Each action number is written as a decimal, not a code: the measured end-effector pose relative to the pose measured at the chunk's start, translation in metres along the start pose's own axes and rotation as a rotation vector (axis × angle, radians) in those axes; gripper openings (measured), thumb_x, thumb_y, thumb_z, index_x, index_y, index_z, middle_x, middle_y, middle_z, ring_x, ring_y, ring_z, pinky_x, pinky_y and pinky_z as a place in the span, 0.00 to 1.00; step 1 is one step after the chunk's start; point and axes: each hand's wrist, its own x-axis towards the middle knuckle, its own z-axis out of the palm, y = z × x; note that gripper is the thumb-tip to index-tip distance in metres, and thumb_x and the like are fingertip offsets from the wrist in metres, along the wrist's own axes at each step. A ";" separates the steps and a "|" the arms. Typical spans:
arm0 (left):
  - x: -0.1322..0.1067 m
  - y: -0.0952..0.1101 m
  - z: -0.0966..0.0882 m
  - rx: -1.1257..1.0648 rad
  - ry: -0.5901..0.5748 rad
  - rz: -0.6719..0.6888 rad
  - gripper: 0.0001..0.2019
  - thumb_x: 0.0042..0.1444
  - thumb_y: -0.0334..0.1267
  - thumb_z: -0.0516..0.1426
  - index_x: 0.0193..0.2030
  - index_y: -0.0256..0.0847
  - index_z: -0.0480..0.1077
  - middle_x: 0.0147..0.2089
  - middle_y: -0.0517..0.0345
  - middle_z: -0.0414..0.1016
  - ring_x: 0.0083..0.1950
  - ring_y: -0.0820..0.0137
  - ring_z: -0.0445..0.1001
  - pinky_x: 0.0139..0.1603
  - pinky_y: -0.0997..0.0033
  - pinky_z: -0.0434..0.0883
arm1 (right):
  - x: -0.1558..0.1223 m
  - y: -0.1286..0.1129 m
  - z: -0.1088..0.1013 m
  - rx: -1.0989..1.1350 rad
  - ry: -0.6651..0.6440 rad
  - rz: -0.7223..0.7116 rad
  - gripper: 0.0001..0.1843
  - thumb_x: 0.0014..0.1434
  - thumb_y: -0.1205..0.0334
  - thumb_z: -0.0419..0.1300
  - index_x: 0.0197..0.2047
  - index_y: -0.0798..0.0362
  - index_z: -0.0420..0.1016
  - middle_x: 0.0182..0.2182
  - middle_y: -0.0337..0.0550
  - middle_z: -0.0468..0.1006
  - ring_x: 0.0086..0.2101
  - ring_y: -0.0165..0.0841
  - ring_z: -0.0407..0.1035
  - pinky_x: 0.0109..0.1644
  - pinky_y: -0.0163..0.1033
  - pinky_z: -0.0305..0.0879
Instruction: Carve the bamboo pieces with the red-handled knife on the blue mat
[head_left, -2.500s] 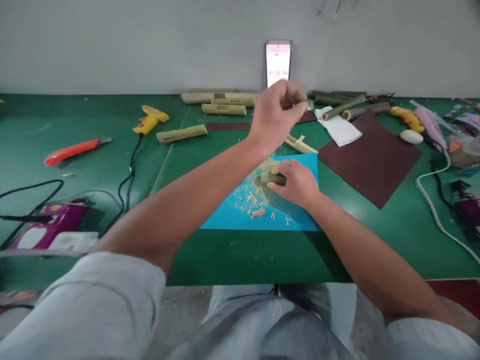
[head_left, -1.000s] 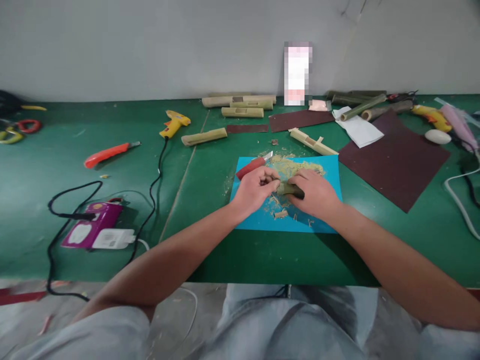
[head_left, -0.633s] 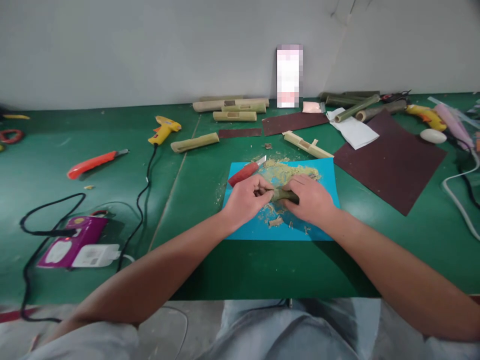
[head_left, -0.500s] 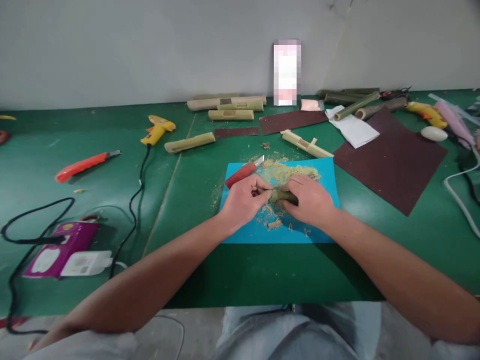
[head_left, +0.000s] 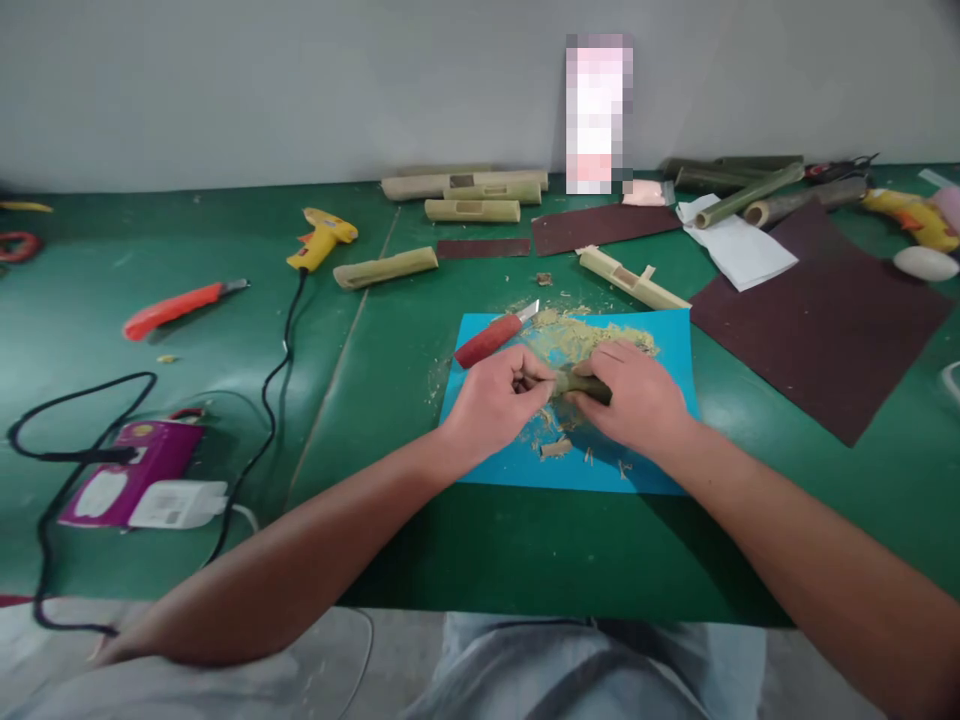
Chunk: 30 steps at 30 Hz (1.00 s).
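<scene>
Both hands meet over a blue sheet (head_left: 487, 465) strewn with pale shavings (head_left: 592, 338). My right hand (head_left: 641, 392) is wrapped round a short green bamboo piece (head_left: 596, 386), which lies roughly level and points left. At its left end, my left hand (head_left: 501, 402) is closed in a pinch; whether a small scrap is also between the fingertips I cannot make out. A red-handled carving knife (head_left: 491, 342) lies just beyond my left hand, its blade pointing away to the right. A small curled bamboo chip (head_left: 556, 448) rests in front of the hands.
A notched bamboo tube (head_left: 630, 280) and more bamboo pieces (head_left: 472, 211) lie behind the sheet. Brown sandpaper (head_left: 825, 340) is at right. To the left are a yellow glue gun (head_left: 322, 240), an orange cutter (head_left: 180, 310) and a purple power strip (head_left: 142, 470) with loose cables.
The camera view has shifted slightly, so the table things appear displaced. Both hands stay at the bamboo piece, the left fingertips still pinched at its left end.
</scene>
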 end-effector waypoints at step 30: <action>0.006 0.003 0.000 0.036 0.024 -0.011 0.03 0.53 0.34 0.62 0.32 0.39 0.72 0.29 0.61 0.76 0.28 0.75 0.70 0.29 0.74 0.68 | 0.002 0.004 0.001 0.022 0.017 -0.012 0.06 0.61 0.59 0.63 0.35 0.50 0.71 0.37 0.46 0.74 0.42 0.40 0.67 0.45 0.46 0.62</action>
